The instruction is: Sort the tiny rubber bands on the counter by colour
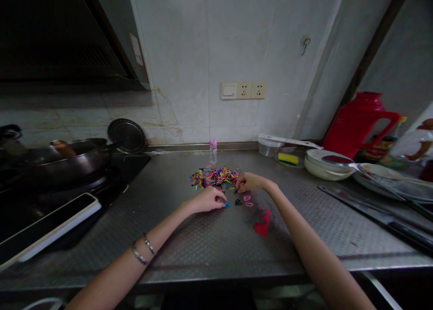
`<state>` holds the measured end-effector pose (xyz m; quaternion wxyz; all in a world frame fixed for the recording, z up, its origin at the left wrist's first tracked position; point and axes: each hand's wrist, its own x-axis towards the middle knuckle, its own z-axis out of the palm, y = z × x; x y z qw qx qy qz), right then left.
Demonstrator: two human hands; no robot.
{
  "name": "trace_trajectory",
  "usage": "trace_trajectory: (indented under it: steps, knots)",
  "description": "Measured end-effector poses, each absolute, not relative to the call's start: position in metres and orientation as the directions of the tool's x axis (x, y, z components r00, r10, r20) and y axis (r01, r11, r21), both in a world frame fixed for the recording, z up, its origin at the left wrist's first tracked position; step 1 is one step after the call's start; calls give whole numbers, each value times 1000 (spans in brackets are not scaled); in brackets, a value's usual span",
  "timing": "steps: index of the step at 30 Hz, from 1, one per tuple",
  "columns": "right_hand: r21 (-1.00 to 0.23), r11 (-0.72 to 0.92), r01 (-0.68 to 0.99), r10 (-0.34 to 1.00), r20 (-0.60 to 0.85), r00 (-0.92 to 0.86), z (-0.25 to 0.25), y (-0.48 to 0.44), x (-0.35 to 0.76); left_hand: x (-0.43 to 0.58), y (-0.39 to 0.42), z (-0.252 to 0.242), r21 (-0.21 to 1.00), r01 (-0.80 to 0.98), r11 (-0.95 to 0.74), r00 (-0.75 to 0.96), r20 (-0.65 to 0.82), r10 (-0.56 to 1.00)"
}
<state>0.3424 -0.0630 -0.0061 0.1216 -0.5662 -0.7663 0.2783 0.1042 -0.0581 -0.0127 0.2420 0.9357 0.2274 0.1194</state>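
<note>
A heap of small multicoloured rubber bands lies on the metal counter. My left hand is at the near side of the heap, thumb and forefinger closed on small blue bands at the counter surface. At the heap's right edge my right hand points its pinched fingertips down; a tiny dark bluish band shows at them, partly hidden. Between and below the hands are a few black bands and two pink bands, an upper pink band and a lower pink band.
A small clear bottle with a pink cap stands behind the heap. A red flat piece lies nearer me. Left are a phone and a pan; right are a yellow sponge, bowls, a knife and a red jug.
</note>
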Motion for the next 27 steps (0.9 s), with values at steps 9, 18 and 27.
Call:
trace_trajectory:
  steps: [9, 18, 27]
  knots:
    - [-544, 213, 812, 932, -138, -336, -6, -63, 338, 97, -43, -1, 605, 353, -713, 820, 166, 548]
    - [-634, 224, 740, 891, -174, -418, 5, -68, 335, 84, -14, -10, 639, 418, -646, 718, 204, 666]
    - [-621, 113, 776, 835, -364, -413, 12, -77, 328, 90, -26, -14, 524, 458, -719, 765, 180, 619]
